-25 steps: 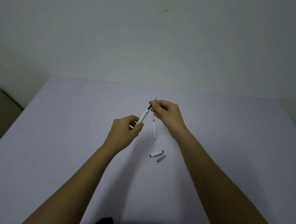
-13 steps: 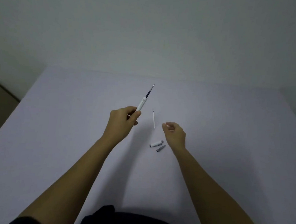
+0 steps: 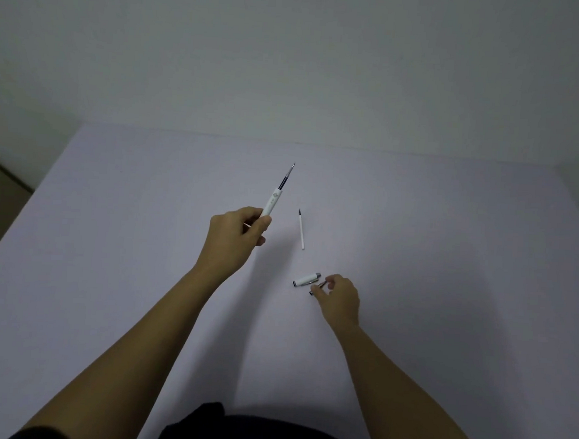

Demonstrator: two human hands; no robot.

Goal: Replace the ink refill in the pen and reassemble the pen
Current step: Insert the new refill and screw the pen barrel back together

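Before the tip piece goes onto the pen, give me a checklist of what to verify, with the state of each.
1. Left hand grips the pen barrel: ok.
2. Refill sticks out of the barrel's front: ok.
3. Refill fully seated inside: cannot tell.
4. Right hand has the grey tip piece pinched: cannot tell; fingers are at it, the piece looks to be at table level.
5. White cap lies apart, clear of the fingers: ok.
6. Spare refill lies clear of both hands: ok.

White pen barrel [image 3: 271, 203] tilted, refill tip out; spare refill [image 3: 301, 229], cap [image 3: 307, 279] on table
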